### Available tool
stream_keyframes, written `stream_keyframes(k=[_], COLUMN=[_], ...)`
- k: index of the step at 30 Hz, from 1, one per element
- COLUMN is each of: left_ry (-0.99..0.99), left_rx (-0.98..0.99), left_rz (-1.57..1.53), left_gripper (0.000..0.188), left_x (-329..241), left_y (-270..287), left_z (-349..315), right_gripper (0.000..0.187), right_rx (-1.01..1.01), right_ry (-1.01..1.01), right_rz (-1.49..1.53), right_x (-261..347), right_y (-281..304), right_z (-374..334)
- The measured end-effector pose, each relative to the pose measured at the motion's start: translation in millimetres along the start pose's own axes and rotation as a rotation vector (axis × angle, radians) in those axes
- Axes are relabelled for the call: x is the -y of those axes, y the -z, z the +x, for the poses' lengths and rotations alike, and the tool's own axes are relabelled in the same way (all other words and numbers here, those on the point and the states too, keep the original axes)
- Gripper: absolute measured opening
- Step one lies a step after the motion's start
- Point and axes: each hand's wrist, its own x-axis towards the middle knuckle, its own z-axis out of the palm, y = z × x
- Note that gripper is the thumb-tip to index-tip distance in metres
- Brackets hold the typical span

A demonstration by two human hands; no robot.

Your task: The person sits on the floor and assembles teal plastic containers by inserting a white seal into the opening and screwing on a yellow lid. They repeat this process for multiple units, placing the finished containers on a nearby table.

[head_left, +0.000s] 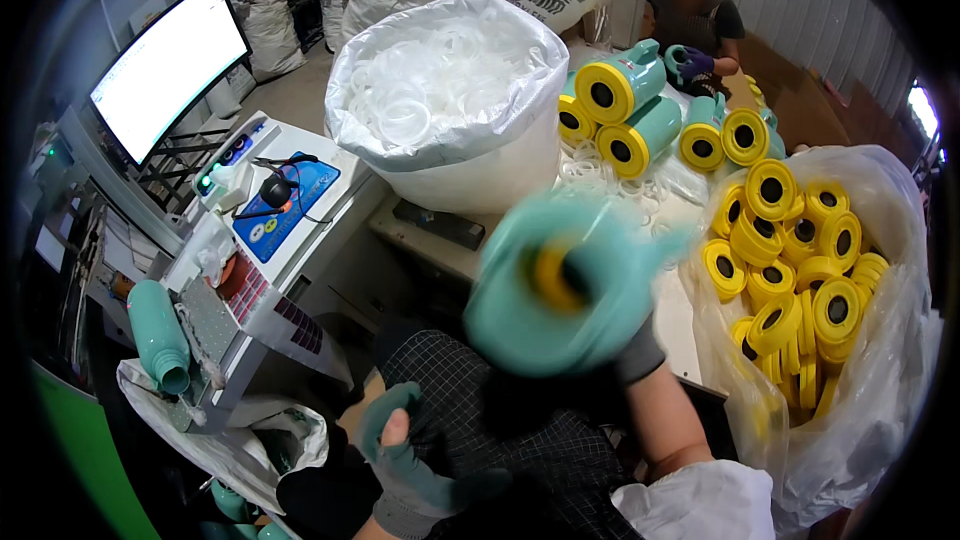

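A large teal plastic container (505, 315), blurred by motion, hangs in front of me over my lap. Its open end faces me, and a yellow piece with a dark centre shows inside. My right hand (641, 352) holds it from behind and to the right; only the dark glove cuff shows, with the fingers hidden. Low and to the left, my left hand (405, 465) wears a teal-grey glove with a bare thumb tip. Its thumb and fingers are spread apart, with nothing in them, above my dark checked clothing (560, 460).
A white sack (460, 175) of clear plastic rings stands ahead. Teal containers with yellow ends (640, 140) lie behind. A clear bag (880, 420) of yellow caps (770, 285) stands right. On the left are a screen (175, 70), desk (345, 175) and teal bottle (158, 335). Another person (690, 15) sits opposite.
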Motion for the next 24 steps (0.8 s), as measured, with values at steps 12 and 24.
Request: stream_keyframes(k=[12,24], left_ry=[0.31,1.404], left_rx=[-0.137,-1.277], left_rz=[0.319,0.383], left_gripper=[0.08,0.06], left_x=[15,127], left_y=[17,196], left_z=[-39,-377], right_gripper=[0.036,0.026], right_rx=[0.578,0.881], right_ry=[0.282,-0.879], right_rz=[-0.419,-1.034], right_x=[30,-200], right_y=[-176,-103], right_z=[155,-139])
